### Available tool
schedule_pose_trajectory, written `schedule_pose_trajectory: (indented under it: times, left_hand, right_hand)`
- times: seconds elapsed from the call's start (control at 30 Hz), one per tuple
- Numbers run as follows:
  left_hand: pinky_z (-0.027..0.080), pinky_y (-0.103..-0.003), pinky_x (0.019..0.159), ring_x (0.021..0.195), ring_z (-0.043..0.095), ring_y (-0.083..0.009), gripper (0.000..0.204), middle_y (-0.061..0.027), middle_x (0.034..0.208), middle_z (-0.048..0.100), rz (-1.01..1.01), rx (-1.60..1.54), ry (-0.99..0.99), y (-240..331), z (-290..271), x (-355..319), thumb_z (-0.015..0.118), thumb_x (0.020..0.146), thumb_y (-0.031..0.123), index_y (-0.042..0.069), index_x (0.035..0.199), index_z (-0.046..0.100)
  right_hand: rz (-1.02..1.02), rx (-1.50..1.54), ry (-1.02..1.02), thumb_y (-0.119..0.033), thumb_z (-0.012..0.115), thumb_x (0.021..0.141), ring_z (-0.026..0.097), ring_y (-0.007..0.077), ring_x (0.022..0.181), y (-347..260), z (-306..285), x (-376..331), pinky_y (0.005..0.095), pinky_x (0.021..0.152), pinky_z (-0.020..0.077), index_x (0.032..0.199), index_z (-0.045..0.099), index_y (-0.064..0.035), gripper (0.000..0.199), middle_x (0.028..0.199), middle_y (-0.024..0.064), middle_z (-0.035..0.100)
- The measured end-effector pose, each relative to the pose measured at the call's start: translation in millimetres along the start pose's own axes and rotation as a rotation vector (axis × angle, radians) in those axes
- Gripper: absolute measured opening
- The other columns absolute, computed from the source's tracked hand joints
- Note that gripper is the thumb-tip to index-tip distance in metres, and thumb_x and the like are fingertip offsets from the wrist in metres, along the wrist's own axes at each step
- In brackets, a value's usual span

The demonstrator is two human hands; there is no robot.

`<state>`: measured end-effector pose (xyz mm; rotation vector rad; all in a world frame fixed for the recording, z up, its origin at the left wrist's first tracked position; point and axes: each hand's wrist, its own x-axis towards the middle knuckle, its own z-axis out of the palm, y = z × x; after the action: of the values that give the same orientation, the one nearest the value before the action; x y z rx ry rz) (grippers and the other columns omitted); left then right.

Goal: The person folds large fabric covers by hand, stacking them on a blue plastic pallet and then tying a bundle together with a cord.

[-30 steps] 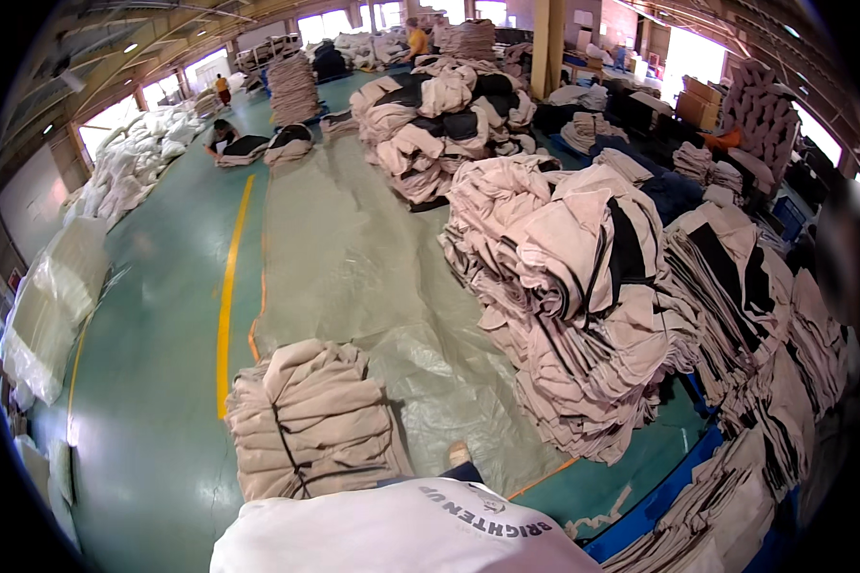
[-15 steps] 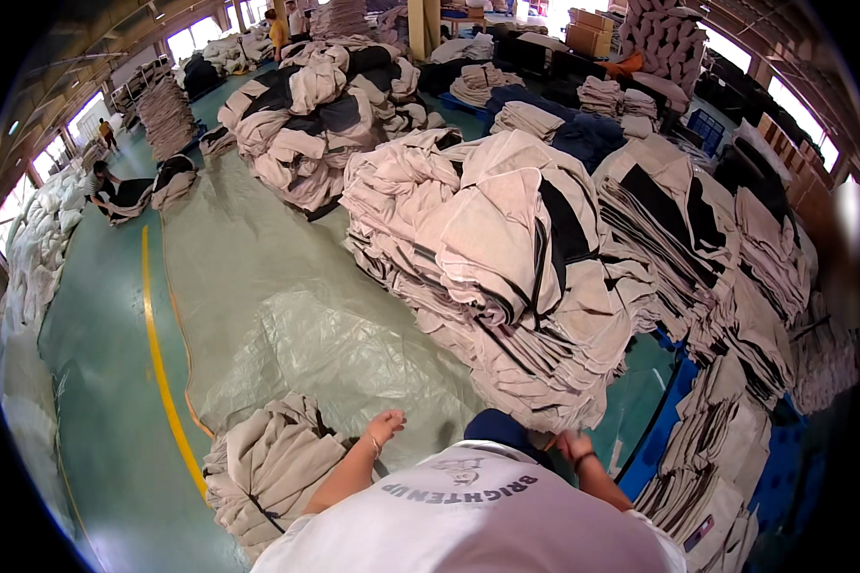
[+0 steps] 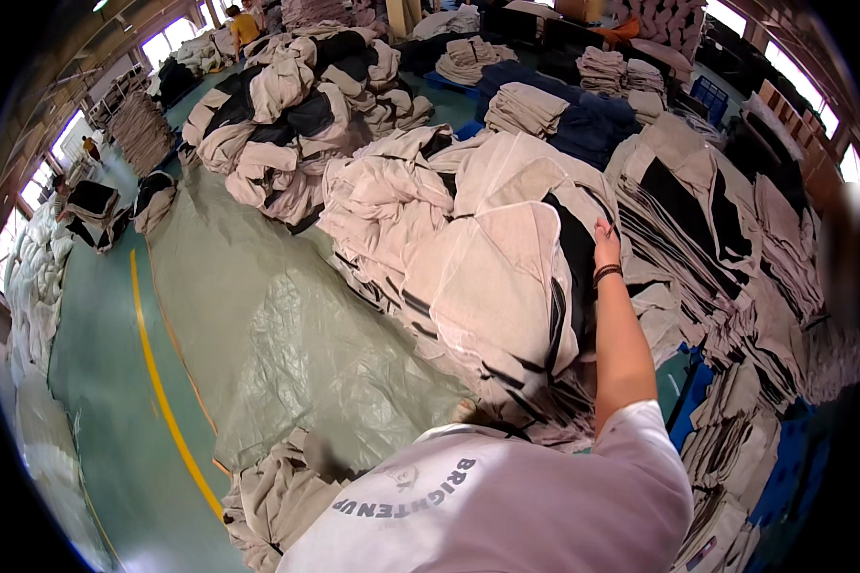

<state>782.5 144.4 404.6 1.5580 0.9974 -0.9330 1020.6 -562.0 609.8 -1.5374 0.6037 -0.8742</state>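
Your right hand [image 3: 606, 241] is stretched far forward onto the big heap of beige and black garments [image 3: 506, 258], and it rests on the top layer, beside a black panel. I cannot tell if the fingers are clenched on the cloth or only lie flat, because the hand is turned away from the camera. Your left hand [image 3: 464, 411] shows only as a small part low at the foot of the heap, over your white shirt [image 3: 506, 506]; its fingers are hidden.

I judge that you are at the step of picking one piece from the top of the heap. The next move calls for a firm grasp on one single layer, so the neighbours do not slide down.

The heap lies on a grey-green plastic sheet [image 3: 277, 353] over a green floor [image 3: 96, 382] with a yellow line [image 3: 158, 382]. Many other stacks fill the hall, and a smaller folded pile [image 3: 277, 497] is near your left side.
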Motion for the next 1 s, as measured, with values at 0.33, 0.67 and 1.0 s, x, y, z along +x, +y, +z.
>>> schedule_pose_trajectory:
  times: [0.33,0.67,1.0]
  left_hand:
    - [0.037,-0.026,0.062,0.071,0.050,-0.0110,0.029,-0.0006,0.082,0.056,0.301,0.071,-0.088,197.3,51.4,-18.2,0.051,0.077,0.034,0.009,0.092,0.053]
    - [0.038,-0.020,0.074,0.083,0.048,-0.0093,0.034,-0.0025,0.092,0.053,1.047,0.441,-0.735,498.7,306.4,-82.3,0.053,0.078,0.020,0.001,0.105,0.048]
    - [0.042,-0.026,0.051,0.058,0.050,-0.0114,0.044,-0.0048,0.069,0.052,1.114,0.629,-0.779,553.4,476.7,-72.7,0.067,0.060,0.016,-0.004,0.094,0.047]
  right_hand:
    - [-0.468,-1.088,-1.198,-0.020,0.043,0.074,0.036,0.0170,0.107,8.8,126.8,-244.1,0.0411,0.079,0.0275,0.088,0.059,-0.0170,0.022,0.108,-0.0028,0.047]
    - [-0.160,-0.201,-0.496,-0.013,0.042,0.084,0.052,0.0128,0.088,-9.7,84.4,-145.6,0.0236,0.076,0.0399,0.095,0.054,0.0003,0.021,0.094,0.0082,0.057]
    - [0.222,0.000,-0.131,-0.007,0.040,0.084,0.052,0.0105,0.078,-82.2,67.1,-162.3,0.0217,0.072,0.0408,0.099,0.051,0.0007,0.020,0.091,0.0068,0.057]
